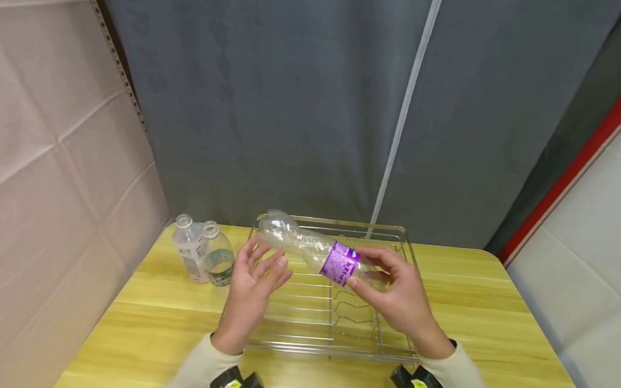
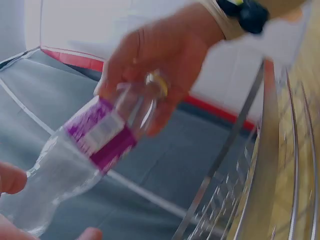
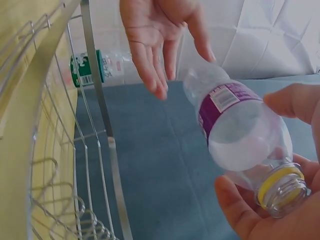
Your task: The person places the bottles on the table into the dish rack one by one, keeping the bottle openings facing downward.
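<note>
A clear plastic bottle with a purple label is held tilted above a wire rack, its base toward the left. My right hand grips it around the neck end, thumb on one side and fingers on the other. In the right wrist view the bottle's mouth has no cap, and a yellow ring circles the neck. My left hand is beside the base end, palm up with fingers spread. Whether its fingertips touch the plastic I cannot tell.
The metal wire rack stands on the wooden table, under both hands. Two uncapped clear bottles stand left of it, one with a whitish label, one with a green label. A grey curtain hangs behind.
</note>
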`<state>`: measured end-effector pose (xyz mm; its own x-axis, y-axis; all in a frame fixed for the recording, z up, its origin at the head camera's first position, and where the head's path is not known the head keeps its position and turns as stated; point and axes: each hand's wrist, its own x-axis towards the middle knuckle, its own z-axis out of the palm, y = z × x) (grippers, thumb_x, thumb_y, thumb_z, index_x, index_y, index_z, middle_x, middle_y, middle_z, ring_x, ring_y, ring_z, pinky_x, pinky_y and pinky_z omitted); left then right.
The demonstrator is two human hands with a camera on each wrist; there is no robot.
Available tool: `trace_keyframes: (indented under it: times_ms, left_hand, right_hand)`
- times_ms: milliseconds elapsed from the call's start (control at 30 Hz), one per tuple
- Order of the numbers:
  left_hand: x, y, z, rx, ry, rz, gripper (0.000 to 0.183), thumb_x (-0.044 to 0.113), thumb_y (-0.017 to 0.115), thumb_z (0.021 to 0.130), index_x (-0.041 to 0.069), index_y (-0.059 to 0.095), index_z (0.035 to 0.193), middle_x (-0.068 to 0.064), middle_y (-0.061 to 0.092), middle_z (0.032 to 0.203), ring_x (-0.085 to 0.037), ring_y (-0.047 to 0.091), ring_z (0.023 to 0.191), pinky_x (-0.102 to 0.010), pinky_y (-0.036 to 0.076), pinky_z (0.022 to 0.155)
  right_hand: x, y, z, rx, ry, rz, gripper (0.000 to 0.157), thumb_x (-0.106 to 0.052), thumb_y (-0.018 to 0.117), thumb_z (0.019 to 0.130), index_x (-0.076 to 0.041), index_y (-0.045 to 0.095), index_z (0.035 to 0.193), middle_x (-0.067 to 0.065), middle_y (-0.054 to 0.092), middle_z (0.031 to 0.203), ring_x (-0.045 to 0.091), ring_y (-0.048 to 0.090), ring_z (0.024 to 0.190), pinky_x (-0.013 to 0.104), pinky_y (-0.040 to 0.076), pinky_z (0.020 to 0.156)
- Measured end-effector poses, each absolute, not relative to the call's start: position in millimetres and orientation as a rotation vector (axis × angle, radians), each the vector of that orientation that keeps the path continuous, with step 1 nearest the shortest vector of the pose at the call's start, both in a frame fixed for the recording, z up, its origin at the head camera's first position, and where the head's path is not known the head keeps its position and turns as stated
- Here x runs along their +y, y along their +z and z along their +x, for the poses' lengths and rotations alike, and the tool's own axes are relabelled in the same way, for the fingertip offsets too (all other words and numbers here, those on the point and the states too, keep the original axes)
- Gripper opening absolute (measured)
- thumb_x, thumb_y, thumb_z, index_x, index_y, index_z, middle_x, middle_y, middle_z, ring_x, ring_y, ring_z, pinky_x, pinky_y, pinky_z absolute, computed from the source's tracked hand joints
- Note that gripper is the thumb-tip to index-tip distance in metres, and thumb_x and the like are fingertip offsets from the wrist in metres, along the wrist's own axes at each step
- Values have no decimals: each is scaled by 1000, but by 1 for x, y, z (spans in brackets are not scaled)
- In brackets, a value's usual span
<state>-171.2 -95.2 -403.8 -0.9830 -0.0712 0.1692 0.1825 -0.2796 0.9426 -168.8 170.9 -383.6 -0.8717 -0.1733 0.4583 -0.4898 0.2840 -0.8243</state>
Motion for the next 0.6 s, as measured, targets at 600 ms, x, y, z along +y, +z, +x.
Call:
trace_keyframes:
  times_ms: [600]
  left_hand:
    - [-69,-400,-175,-1502,-2593,-7,88,11,72,99,27,13,163,-20,41,155,-30,62,128,-43,67,87]
  right_hand:
    - [135,-417,-160,-2118,1532,693,51,-7,95,77,-11,72,122,6,69,122,15,66,112,36,67,86]
